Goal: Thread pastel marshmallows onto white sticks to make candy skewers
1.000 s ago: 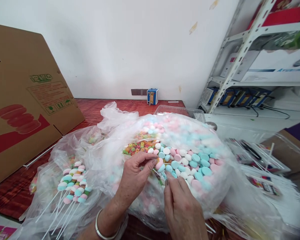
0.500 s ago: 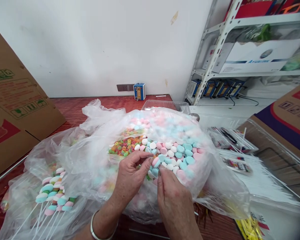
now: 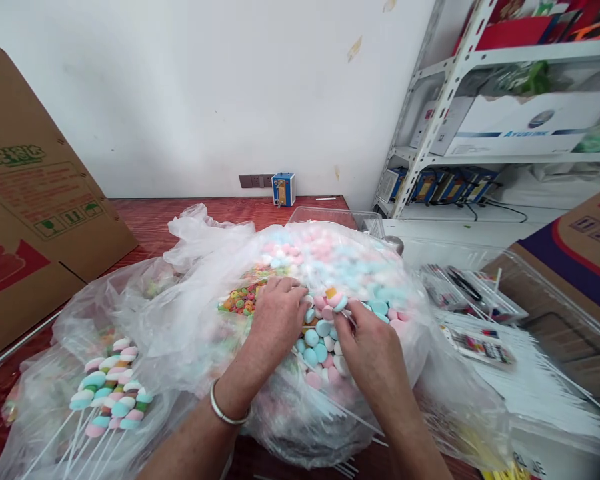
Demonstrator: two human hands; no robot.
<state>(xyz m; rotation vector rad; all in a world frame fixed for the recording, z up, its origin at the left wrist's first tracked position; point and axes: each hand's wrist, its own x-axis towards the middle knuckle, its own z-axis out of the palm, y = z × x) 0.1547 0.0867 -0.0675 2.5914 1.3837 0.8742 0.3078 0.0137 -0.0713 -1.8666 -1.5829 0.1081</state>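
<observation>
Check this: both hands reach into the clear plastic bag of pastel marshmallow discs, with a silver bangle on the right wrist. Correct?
No: the head view shows the silver bangle on the left wrist. The left hand and right hand do reach into the clear plastic bag.

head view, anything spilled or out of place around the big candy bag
No candy has spilled; it all sits inside the clear bag. Only oddities: loose white sticks poke out under the bag's near edge, and the wall has chipped patches.
</observation>
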